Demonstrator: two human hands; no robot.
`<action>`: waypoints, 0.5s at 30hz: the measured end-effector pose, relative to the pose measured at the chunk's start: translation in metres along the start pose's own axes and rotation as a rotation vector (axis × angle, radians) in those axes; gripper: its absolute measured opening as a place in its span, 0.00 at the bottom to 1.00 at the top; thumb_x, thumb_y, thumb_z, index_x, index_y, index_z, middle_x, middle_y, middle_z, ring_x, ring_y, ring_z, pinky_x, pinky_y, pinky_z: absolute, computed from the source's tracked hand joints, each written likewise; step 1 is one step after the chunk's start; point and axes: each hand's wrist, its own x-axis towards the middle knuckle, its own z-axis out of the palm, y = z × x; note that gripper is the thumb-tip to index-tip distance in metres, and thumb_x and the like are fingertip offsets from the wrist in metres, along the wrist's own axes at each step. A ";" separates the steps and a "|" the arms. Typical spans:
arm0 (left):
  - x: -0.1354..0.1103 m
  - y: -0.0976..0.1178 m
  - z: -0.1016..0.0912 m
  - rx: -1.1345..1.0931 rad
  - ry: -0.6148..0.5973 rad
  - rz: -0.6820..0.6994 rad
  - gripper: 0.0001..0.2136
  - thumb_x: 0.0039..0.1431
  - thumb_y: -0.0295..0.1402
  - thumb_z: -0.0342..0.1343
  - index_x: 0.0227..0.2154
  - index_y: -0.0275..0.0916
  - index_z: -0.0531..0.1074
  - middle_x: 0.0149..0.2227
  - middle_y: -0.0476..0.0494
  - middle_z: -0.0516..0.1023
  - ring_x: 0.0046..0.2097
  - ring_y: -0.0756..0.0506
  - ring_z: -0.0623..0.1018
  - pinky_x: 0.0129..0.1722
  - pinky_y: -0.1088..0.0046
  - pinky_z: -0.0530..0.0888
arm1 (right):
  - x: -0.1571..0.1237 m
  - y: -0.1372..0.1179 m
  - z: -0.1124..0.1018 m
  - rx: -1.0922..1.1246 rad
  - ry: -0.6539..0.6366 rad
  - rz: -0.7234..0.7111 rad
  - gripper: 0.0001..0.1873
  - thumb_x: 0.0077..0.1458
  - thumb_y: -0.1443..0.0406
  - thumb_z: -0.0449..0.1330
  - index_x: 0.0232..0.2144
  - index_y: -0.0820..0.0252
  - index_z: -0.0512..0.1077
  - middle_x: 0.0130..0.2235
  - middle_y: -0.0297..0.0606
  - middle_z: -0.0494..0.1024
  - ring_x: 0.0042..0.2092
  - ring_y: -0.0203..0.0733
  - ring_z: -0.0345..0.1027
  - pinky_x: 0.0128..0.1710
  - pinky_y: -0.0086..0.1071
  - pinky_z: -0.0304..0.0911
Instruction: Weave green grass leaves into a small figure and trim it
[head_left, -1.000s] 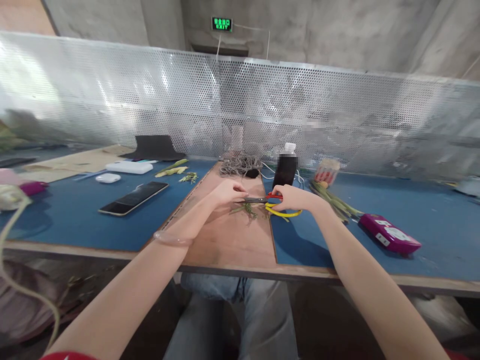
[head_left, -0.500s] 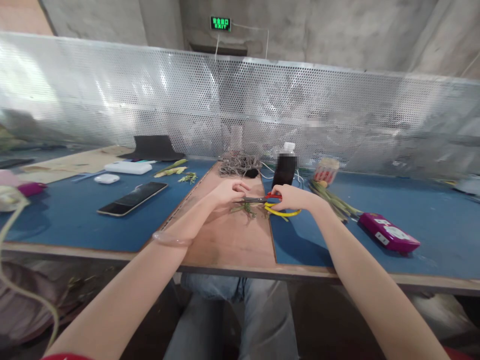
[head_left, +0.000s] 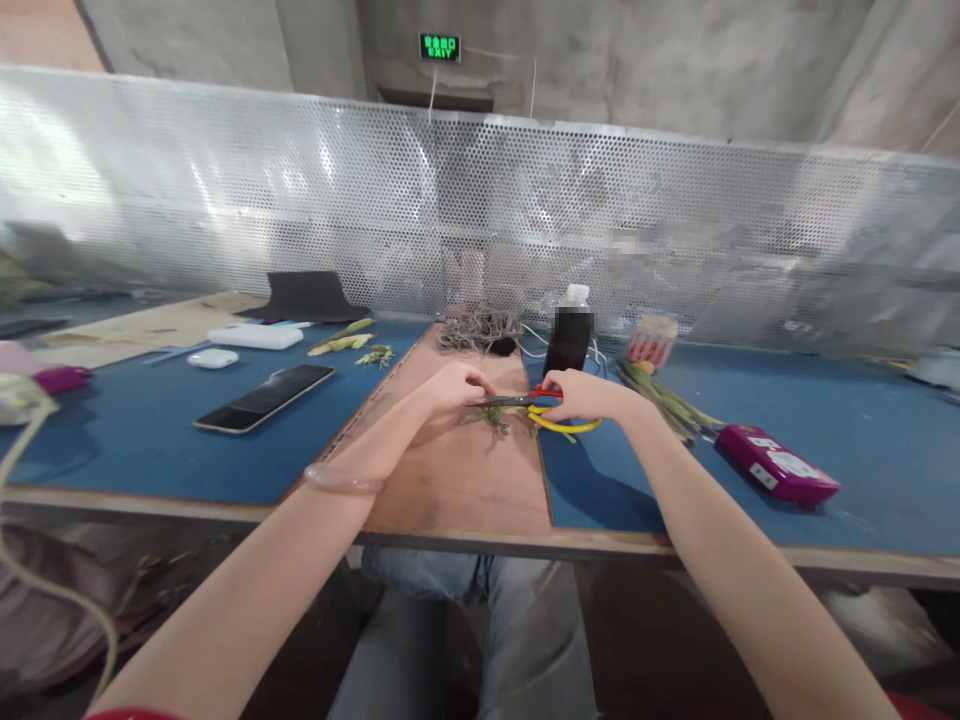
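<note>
Scissors [head_left: 513, 401] with dark blades and red and yellow handles are in my right hand [head_left: 581, 393], whose fingers are hooked round the handles. Their blades point left, toward my left hand [head_left: 452, 386]. That hand is closed, fingertips bent together beside the blade tips; whatever they may pinch is too small to make out. Just below the blades, a small green leafy sprig [head_left: 495, 420] lies on the bare tan strip of the table [head_left: 457, 490].
Behind my hands are tangled grey cord [head_left: 480, 331] and a dark bottle with a white cap [head_left: 568, 340]. To the right lie green stalks [head_left: 667, 402], a jar [head_left: 653, 342] and a purple box [head_left: 778, 465]. A phone [head_left: 266, 397] and plant trimmings [head_left: 341, 343] lie left.
The fingers of my left hand have drawn closer together and down toward the blade tips. My right hand and the scissors are almost where they were.
</note>
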 end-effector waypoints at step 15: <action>0.007 -0.012 0.006 -0.167 0.066 0.050 0.09 0.42 0.34 0.57 0.27 0.34 0.71 0.28 0.43 0.76 0.31 0.48 0.74 0.31 0.74 0.69 | -0.003 -0.005 -0.004 -0.004 -0.008 -0.002 0.21 0.39 0.54 0.58 0.36 0.59 0.66 0.36 0.40 0.73 0.34 0.40 0.65 0.30 0.28 0.57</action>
